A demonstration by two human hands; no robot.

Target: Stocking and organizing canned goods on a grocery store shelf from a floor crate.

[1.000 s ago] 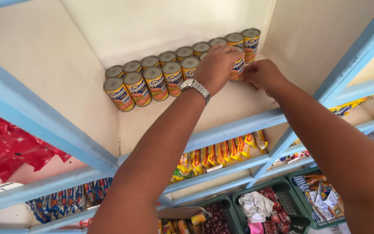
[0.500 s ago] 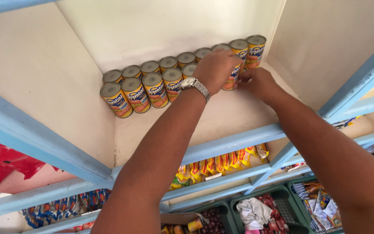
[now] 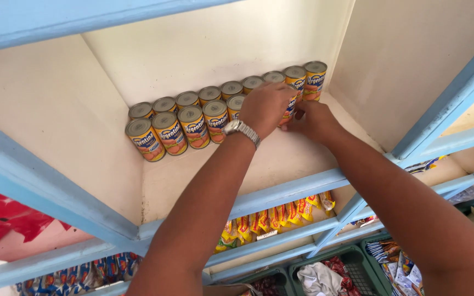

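— Where was the yellow-and-orange labelled tin can (image 3: 290, 109)?
— In the front row, towards the cream shelf's (image 3: 281, 159) right rear corner, mostly hidden.
— And the hands?
— Left hand (image 3: 265, 107), silver wristwatch (image 3: 241, 130) on, had its grip curled over the can; right hand (image 3: 316, 120) pinched its base.

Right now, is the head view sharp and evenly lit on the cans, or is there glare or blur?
Head view: cans sharp, lit by soft, even daylight, no glare; left hand and right hand in focus, faint shadow beneath; shelf frame edges bend slightly from the wide lens.
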